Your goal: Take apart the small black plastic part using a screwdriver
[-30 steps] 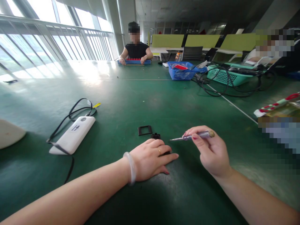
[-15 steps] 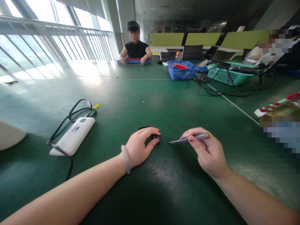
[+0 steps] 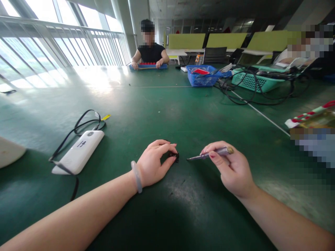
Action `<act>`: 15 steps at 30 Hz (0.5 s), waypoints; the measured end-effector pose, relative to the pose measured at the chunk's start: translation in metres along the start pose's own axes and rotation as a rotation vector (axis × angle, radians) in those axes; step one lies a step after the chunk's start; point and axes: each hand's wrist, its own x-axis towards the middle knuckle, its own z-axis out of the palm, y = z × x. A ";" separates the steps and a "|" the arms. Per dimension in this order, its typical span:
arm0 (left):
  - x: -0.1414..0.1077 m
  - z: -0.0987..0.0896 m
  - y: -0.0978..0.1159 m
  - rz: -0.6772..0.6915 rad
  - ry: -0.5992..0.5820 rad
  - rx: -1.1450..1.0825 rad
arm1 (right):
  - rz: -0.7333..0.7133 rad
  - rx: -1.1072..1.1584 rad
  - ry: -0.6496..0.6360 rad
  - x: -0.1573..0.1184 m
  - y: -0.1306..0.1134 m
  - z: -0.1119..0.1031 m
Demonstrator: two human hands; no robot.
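Observation:
My left hand, with a pale bangle at the wrist, rests on the green table. Its thumb and fingers close round a small black object, mostly covered by the fingers. To the right, my right hand grips a screwdriver with a clear purplish handle. The tip points left at the black object, a short gap away from it.
On the left lies a white power bank with a black cable. Farther back are a blue basket, a green basket and tangled black cables. A person sits across the table, hands on a blue tray.
My left hand has shifted slightly, its fingers now covering more of the black object. My right hand keeps nearly the same pose with the screwdriver. The whole view has tilted a little.

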 end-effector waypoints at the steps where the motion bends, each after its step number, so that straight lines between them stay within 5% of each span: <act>1: -0.001 -0.001 0.000 -0.008 0.026 0.016 | -0.003 -0.001 0.000 0.000 0.000 0.000; 5: -0.001 -0.003 -0.009 -0.108 0.144 0.140 | -0.018 -0.006 0.002 0.001 0.000 0.000; 10: 0.003 -0.004 -0.026 -0.228 0.044 0.254 | -0.019 0.016 0.002 0.001 -0.001 0.000; 15: 0.002 -0.004 -0.021 -0.147 0.080 0.123 | -0.030 0.087 0.032 0.000 -0.001 0.001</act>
